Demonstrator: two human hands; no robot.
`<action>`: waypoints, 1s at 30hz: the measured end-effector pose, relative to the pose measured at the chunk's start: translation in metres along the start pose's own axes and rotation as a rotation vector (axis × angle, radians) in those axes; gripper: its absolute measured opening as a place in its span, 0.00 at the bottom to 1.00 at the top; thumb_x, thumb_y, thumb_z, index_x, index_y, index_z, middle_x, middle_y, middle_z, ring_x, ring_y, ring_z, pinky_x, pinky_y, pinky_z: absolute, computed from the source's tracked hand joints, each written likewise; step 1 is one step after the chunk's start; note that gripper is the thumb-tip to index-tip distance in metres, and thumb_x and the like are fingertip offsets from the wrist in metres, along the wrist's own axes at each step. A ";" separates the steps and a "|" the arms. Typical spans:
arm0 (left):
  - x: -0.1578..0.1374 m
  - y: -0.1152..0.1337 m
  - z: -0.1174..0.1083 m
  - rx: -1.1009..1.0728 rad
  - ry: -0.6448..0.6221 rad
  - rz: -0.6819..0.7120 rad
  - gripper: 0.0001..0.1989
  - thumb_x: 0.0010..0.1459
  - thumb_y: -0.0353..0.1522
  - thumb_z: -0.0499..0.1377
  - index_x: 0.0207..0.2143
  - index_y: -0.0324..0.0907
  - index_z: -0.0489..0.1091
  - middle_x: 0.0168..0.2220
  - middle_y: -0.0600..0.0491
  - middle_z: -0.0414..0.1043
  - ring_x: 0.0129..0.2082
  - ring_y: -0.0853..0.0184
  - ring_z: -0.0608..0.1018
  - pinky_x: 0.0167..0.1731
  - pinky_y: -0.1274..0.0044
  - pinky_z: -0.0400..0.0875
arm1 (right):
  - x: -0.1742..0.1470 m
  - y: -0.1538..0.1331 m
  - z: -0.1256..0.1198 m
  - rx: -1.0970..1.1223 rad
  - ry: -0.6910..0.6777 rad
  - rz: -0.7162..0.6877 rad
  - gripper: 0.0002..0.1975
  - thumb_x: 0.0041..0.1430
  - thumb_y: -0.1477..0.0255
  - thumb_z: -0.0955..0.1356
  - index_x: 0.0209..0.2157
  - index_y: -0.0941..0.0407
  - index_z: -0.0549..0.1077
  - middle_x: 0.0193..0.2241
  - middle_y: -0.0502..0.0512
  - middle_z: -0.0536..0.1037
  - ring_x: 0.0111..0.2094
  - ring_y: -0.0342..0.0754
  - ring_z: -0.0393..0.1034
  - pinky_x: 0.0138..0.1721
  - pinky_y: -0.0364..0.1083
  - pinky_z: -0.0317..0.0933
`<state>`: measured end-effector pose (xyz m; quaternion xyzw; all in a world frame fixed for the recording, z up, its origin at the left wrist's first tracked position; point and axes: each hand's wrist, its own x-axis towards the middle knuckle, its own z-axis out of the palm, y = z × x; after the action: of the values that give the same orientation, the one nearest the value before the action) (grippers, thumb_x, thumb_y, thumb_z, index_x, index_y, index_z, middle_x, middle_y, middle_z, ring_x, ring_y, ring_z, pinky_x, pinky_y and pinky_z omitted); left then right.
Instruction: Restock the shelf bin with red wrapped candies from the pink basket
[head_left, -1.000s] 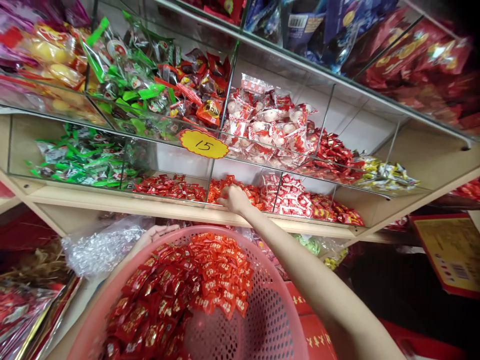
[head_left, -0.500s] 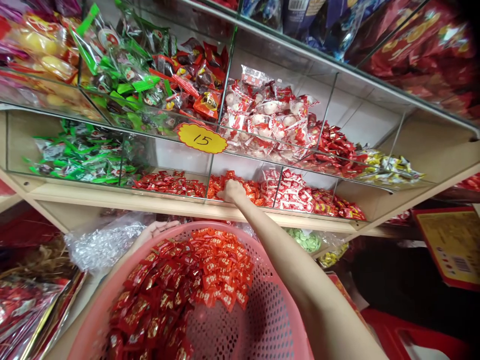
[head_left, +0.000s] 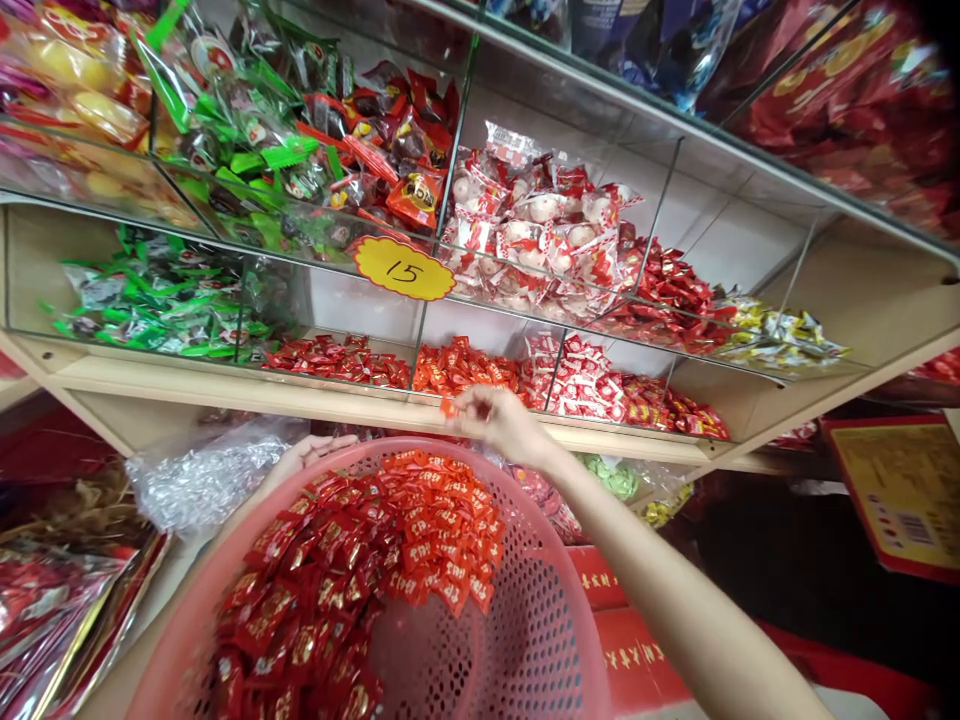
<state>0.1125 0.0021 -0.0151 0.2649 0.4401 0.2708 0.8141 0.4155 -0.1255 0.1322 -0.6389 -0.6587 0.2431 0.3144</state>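
Note:
A pink perforated plastic basket (head_left: 536,500) rests against my left forearm. Dark red wrapped candies (head_left: 315,570) fill its left side, and brighter orange-red wrapped candies (head_left: 450,530) lie at its upper right. My left hand (head_left: 319,448) is beside the far rim, fingers stretched out; the basket hides part of it. Above the far rim, my right hand (head_left: 499,420) is closed on an orange-red candy (head_left: 448,407) that shows at its fingertips; whether it holds more is hidden. Behind that hand is a shelf compartment of matching candies (head_left: 465,363).
Glass-fronted shelves (head_left: 637,345) with several candy compartments span the view. A yellow price tag (head_left: 405,268) reads 15. Clear plastic bags (head_left: 202,480) lie left of the basket. Red boxes (head_left: 637,640) stand at the lower right, below my right arm.
My right hand has come out of the orange-red candy compartment, back and down toward the basket, with candy at its fingertips. My left hand stays by the rim.

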 end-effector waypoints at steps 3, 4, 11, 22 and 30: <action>-0.001 0.001 0.001 0.019 0.005 0.001 0.17 0.62 0.32 0.59 0.51 0.40 0.81 0.41 0.43 0.91 0.40 0.51 0.89 0.49 0.65 0.83 | -0.039 0.003 0.034 -0.228 -0.219 -0.108 0.08 0.68 0.69 0.79 0.45 0.56 0.83 0.38 0.52 0.83 0.40 0.49 0.76 0.45 0.47 0.69; -0.002 0.001 0.002 0.012 0.008 0.006 0.17 0.62 0.31 0.59 0.50 0.40 0.81 0.41 0.43 0.91 0.40 0.51 0.89 0.49 0.66 0.83 | -0.048 0.004 0.045 -0.309 -0.291 -0.141 0.08 0.68 0.70 0.79 0.47 0.56 0.84 0.41 0.54 0.85 0.44 0.50 0.78 0.49 0.49 0.70; -0.005 0.000 0.003 -0.005 0.003 0.012 0.16 0.62 0.32 0.59 0.49 0.41 0.81 0.41 0.45 0.91 0.38 0.52 0.89 0.44 0.66 0.84 | -0.072 0.018 0.089 -0.702 -0.461 -0.266 0.08 0.69 0.66 0.80 0.46 0.53 0.86 0.44 0.56 0.86 0.50 0.54 0.78 0.52 0.50 0.71; -0.020 0.004 0.018 -0.007 0.022 -0.015 0.27 0.64 0.32 0.56 0.63 0.34 0.72 0.39 0.44 0.90 0.34 0.54 0.89 0.38 0.67 0.85 | -0.070 0.028 0.106 -0.750 -0.453 -0.207 0.10 0.72 0.63 0.78 0.47 0.54 0.82 0.44 0.57 0.83 0.48 0.55 0.75 0.51 0.50 0.67; -0.021 0.005 0.022 -0.026 0.044 -0.008 0.18 0.69 0.30 0.52 0.55 0.37 0.76 0.38 0.45 0.90 0.32 0.56 0.90 0.35 0.68 0.85 | -0.067 0.039 0.110 -0.757 -0.379 -0.230 0.11 0.70 0.63 0.80 0.46 0.54 0.82 0.44 0.57 0.83 0.47 0.55 0.75 0.48 0.51 0.67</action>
<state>0.1206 -0.0126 0.0100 0.2465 0.4552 0.2792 0.8088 0.3615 -0.1810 0.0221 -0.5755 -0.8143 0.0609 -0.0436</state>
